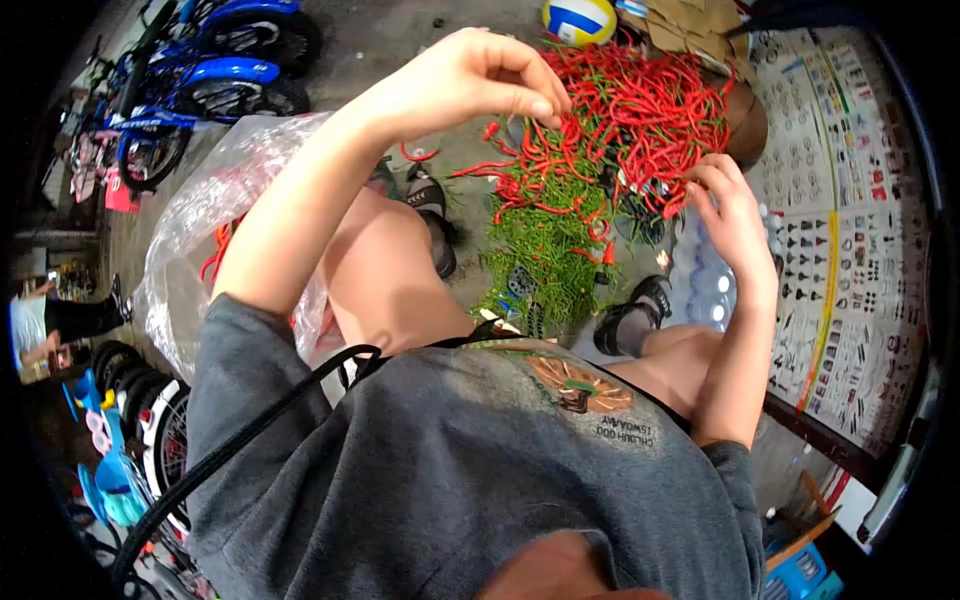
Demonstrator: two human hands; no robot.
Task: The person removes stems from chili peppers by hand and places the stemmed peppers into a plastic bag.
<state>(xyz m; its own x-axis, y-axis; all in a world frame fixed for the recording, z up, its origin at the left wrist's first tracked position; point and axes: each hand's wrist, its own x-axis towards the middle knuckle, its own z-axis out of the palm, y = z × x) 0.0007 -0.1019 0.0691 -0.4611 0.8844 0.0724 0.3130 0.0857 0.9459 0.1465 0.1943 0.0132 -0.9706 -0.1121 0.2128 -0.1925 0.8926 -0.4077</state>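
A large heap of red chili peppers (650, 110) lies low in front of me, with loose green stems (545, 255) spread on its near side. My left hand (490, 85) is over the heap's left edge, thumb and fingers pinched together; whatever they hold, if anything, cannot be made out against the red behind. At the right edge, my right hand (728, 210) has its fingers curved and a little apart from the thumb, close beside the peppers. To the left of my leg, a clear plastic bag (215, 195) has red peppers showing inside.
A volleyball (580, 20) and cardboard (690, 25) lie beyond the heap. Blue bikes (215, 85) stand at the far left, more wheels (165, 430) nearer. A printed parts poster (830, 240) and bubbly clear plastic (700, 275) are at right. Another person (60, 320) stands far left.
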